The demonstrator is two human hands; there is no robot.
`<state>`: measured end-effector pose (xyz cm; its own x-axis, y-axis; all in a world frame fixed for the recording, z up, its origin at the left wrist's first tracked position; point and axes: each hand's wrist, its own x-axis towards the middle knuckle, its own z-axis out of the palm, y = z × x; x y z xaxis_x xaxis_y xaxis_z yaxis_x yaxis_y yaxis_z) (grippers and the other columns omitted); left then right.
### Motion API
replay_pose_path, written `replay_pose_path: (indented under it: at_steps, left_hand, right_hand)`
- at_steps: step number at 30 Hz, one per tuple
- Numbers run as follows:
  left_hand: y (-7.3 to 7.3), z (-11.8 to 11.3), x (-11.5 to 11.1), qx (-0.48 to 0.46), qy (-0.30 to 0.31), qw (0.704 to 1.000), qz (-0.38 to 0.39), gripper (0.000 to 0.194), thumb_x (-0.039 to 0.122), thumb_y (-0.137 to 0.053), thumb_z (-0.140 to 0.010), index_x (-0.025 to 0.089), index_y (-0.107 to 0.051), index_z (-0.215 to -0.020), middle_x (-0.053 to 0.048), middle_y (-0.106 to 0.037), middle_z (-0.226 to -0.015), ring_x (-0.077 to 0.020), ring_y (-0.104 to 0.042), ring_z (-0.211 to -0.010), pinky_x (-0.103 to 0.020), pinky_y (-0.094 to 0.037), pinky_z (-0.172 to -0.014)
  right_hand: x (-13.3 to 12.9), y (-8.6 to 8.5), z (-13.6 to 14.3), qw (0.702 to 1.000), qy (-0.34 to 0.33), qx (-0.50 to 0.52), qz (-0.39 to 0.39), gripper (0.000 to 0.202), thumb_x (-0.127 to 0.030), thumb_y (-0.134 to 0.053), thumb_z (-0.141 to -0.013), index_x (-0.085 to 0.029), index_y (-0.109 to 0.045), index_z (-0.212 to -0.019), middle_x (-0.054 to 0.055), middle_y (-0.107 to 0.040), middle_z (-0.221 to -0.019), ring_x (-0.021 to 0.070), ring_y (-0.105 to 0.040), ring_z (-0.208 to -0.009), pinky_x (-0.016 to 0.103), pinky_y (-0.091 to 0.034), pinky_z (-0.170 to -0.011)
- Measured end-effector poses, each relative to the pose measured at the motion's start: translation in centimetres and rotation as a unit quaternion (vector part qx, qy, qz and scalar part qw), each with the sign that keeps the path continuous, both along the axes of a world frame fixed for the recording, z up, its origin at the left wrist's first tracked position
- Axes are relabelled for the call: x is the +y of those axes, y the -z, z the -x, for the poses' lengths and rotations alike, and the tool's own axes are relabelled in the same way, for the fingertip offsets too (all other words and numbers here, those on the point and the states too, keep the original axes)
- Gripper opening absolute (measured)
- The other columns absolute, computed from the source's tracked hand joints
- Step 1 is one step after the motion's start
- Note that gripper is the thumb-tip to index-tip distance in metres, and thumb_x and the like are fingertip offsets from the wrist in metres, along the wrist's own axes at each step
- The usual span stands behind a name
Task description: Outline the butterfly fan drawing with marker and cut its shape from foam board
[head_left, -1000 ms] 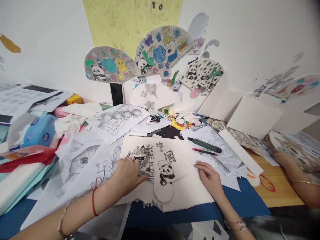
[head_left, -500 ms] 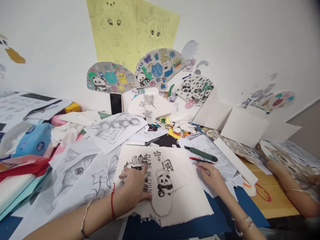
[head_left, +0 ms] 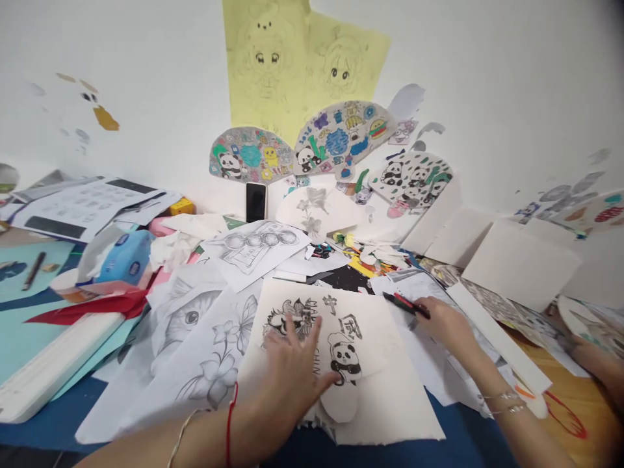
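My left hand (head_left: 287,370), fingers spread, lies over a white sheet (head_left: 390,403) with a torn lower edge. It partly covers black lettering and an ink drawing. By its thumb is a panda drawing (head_left: 345,361) on a rounded paper cutout (head_left: 340,406), with two large black characters above. At the sheet's upper right, my right hand (head_left: 441,322) has its fingers closed at the end of a red pen (head_left: 405,301). A dark green pen-like tool (head_left: 394,299) lies against that pen, partly hidden by the hand.
Pencil drawings (head_left: 219,364) overlap on the left, near a blue tissue pack (head_left: 127,253) and a long white box (head_left: 63,364). A phone (head_left: 256,201) and decorated paper fans (head_left: 341,140) stand against the wall. Another person's hand (head_left: 592,357) is at the far right.
The view has swung left. My right hand has moved up from beside the sheet and closed on the red pen. My left hand's fingers have spread wider over the drawing.
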<state>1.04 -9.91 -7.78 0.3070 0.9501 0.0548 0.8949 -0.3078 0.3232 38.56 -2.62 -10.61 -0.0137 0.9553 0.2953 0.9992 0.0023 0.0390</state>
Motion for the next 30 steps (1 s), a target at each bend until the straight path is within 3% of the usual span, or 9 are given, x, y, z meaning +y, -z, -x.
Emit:
replay_pose_path:
  at_steps: [4, 9, 12, 15, 17, 20, 26, 28, 30]
  left_hand:
    - [2.7, -1.4, -0.7, -0.205, 0.153, 0.967, -0.009, 0.079, 0.045, -0.074, -0.068, 0.026, -0.043, -0.138, -0.012, -0.021, -0.150, -0.0433, -0.010, -0.138, -0.062, 0.002, -0.108]
    - [2.9, -1.6, -1.0, -0.335, 0.328, 0.879, 0.088, 0.068, 0.023, -0.070, -0.074, 0.025, -0.043, -0.137, -0.009, -0.022, -0.150, -0.0342, -0.011, -0.140, -0.056, 0.006, -0.111]
    - [2.0, -0.4, -1.3, -0.523, 0.307, 0.739, 0.293, 0.057, 0.023, -0.060, -0.081, 0.025, -0.044, -0.136, -0.010, -0.041, -0.142, -0.0289, -0.035, -0.133, -0.051, -0.020, -0.111]
    - [1.7, 1.1, -0.8, -0.708, 0.132, 0.536, 0.440, 0.056, 0.017, -0.066, -0.075, 0.019, -0.053, -0.129, -0.013, -0.055, -0.131, -0.0263, -0.050, -0.123, -0.044, -0.033, -0.107]
    - [1.8, 2.1, -0.2, -0.765, 0.040, 0.460, 0.449, 0.052, 0.009, -0.070, -0.068, 0.016, -0.061, -0.119, -0.012, -0.059, -0.126, -0.0250, -0.052, -0.120, -0.040, -0.032, -0.109]
    - [1.7, 3.0, 0.3, -0.784, -0.025, 0.430, 0.448, 0.048, 0.004, -0.072, -0.065, 0.014, -0.064, -0.112, -0.012, -0.063, -0.121, -0.0244, -0.057, -0.115, -0.038, -0.034, -0.107]
    - [2.0, 2.7, 0.3, -0.779, -0.028, 0.426, 0.459, 0.050, 0.006, -0.077, -0.062, 0.014, -0.064, -0.110, -0.011, -0.068, -0.108, -0.0208, -0.064, -0.101, -0.033, -0.045, -0.095]
    - [2.3, 2.3, 0.4, -0.777, -0.029, 0.444, 0.445, 0.046, 0.009, -0.079, -0.061, 0.013, -0.065, -0.105, -0.007, -0.070, -0.093, -0.0178, -0.068, -0.087, -0.030, -0.050, -0.085]
    - [2.8, 2.0, 0.3, -0.758, -0.014, 0.495, 0.425, 0.033, 0.017, -0.079, -0.063, 0.012, -0.066, -0.093, -0.003, -0.067, -0.075, -0.0144, -0.067, -0.068, -0.027, -0.052, -0.071]
  right_hand:
    - [1.9, -3.3, 4.9, 0.988, -0.017, 0.138, -0.065, 0.016, -0.036, -0.057, -0.075, -0.022, -0.053, -0.077, -0.001, -0.056, -0.063, 0.0136, -0.050, -0.054, 0.026, -0.034, -0.051]
    - [3.7, -6.0, 13.5, 0.921, -0.160, 0.349, -0.065, 0.029, -0.042, -0.050, -0.084, -0.022, -0.039, -0.066, -0.004, -0.045, -0.053, 0.0111, -0.043, -0.050, 0.024, -0.033, -0.051]
    - [4.3, -6.2, 16.7, 0.860, -0.189, 0.474, 0.000, 0.030, -0.047, -0.050, -0.085, -0.022, -0.043, -0.070, -0.005, -0.047, -0.048, 0.0104, -0.043, -0.045, 0.023, -0.033, -0.048]
    - [4.9, -5.7, 18.0, 0.827, -0.205, 0.523, 0.025, 0.030, -0.047, -0.053, -0.084, -0.022, -0.043, -0.070, -0.005, -0.049, -0.047, 0.0101, -0.044, -0.045, 0.023, -0.035, -0.050]
    - [5.2, -5.4, 18.3, 0.817, -0.206, 0.537, 0.036, 0.030, -0.046, -0.054, -0.084, -0.022, -0.043, -0.069, -0.006, -0.049, -0.046, 0.0100, -0.043, -0.045, 0.023, -0.035, -0.050]
    - [5.7, -4.9, 18.6, 0.809, -0.197, 0.552, 0.046, 0.031, -0.046, -0.055, -0.083, -0.022, -0.043, -0.069, -0.006, -0.048, -0.047, 0.0098, -0.043, -0.045, 0.023, -0.034, -0.050]
    - [6.1, -4.4, 19.2, 0.810, -0.209, 0.544, 0.066, 0.029, -0.046, -0.055, -0.084, -0.021, -0.045, -0.072, -0.006, -0.049, -0.048, 0.0097, -0.043, -0.046, 0.023, -0.034, -0.052]
    - [6.2, -4.3, 19.2, 0.812, -0.220, 0.535, 0.077, 0.029, -0.046, -0.054, -0.084, -0.021, -0.046, -0.073, -0.005, -0.050, -0.049, 0.0099, -0.044, -0.047, 0.024, -0.035, -0.053]
    - [6.2, -4.2, 19.2, 0.812, -0.225, 0.532, 0.085, 0.029, -0.046, -0.055, -0.084, -0.020, -0.047, -0.073, -0.005, -0.050, -0.049, 0.0099, -0.044, -0.047, 0.024, -0.034, -0.052]
